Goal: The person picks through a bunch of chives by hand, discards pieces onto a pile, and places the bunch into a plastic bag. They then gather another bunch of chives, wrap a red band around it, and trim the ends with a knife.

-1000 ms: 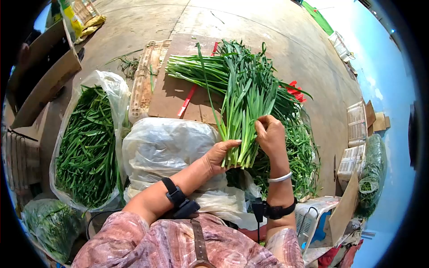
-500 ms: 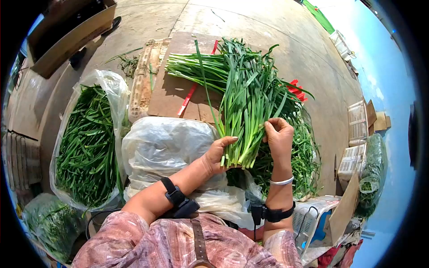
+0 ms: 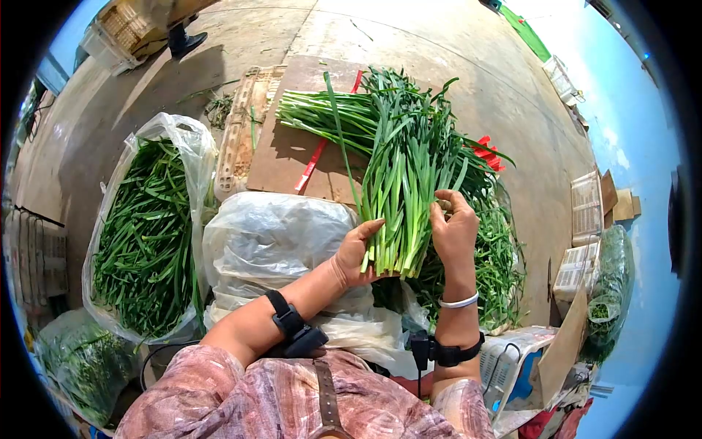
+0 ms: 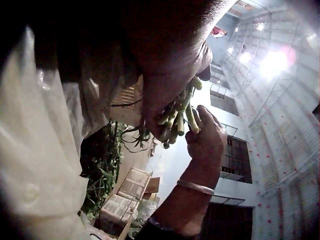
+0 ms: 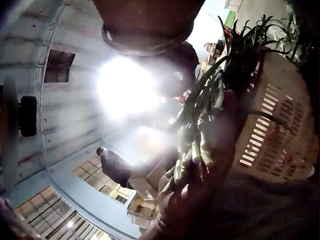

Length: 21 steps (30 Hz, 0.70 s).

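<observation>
In the head view my left hand point(image 3: 357, 253) grips the pale stem ends of a bunch of long green leafy stalks point(image 3: 398, 201), thumb across the front. My right hand point(image 3: 455, 223) is at the bunch's right edge with thumb and index finger bent together; whether a stalk is between them cannot be told. The left wrist view shows the cut stem ends point(image 4: 180, 122) poking out of the left hand, with the right hand point(image 4: 207, 137) close beside them. A second bunch point(image 3: 322, 115) lies crosswise on a brown board point(image 3: 281, 157), over a red strip point(image 3: 311, 167).
A plastic bag of cut greens point(image 3: 146, 241) stands at the left, beside a plastic-covered stack point(image 3: 274, 234). Loose greens point(image 3: 497, 271) are heaped at the right. White crates point(image 3: 578, 271) line the right wall. A person's foot point(image 3: 186, 44) shows at the upper left.
My right hand has shifted right and slightly away from the bunch's middle. My left hand keeps its grip. The carton at the upper left has moved up with the passing person, and crates show there.
</observation>
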Available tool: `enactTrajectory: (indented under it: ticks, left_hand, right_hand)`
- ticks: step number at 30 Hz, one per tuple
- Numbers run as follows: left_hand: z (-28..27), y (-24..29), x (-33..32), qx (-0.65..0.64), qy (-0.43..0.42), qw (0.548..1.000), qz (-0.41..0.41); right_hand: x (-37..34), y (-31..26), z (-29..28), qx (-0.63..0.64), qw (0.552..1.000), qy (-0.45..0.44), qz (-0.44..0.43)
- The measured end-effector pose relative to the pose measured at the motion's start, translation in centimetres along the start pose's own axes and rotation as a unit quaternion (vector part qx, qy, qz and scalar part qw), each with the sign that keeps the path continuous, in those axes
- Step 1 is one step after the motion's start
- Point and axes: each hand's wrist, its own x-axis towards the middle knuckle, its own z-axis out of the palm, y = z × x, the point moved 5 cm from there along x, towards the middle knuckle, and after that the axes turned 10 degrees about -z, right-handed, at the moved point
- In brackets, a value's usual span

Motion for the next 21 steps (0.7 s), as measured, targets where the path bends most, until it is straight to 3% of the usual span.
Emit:
enactTrajectory:
  ticks: [2,6,8,13,17,21]
  left_hand:
    - [0.2,-0.1,0.0,-0.001,0.012,1.0,0.008]
    - [0.2,-0.1,-0.1,0.014,0.003,1.0,0.004]
    - [0.2,-0.1,-0.2,0.006,-0.009,1.0,0.0]
    - [-0.7,-0.2,-0.2,0.054,0.067,0.996,0.007]
    - [-1.5,-0.1,-0.3,0.077,0.109,0.991,0.013]
    - [-2.1,0.0,0.0,0.034,0.052,0.998,-0.006]
  right_hand:
    - [0.3,-1.2,-0.4,-0.021,0.999,0.011,-0.037]
    - [1.2,-2.2,0.3,0.069,0.996,0.002,-0.064]
    - [1.3,-2.4,1.2,0.074,0.995,-0.046,-0.057]
    - [1.4,-2.6,1.9,0.066,0.994,-0.037,-0.076]
    - [1.4,-2.5,2.3,0.074,0.995,-0.058,-0.042]
    - [1.1,-2.7,2.3,0.042,0.994,-0.093,-0.047]
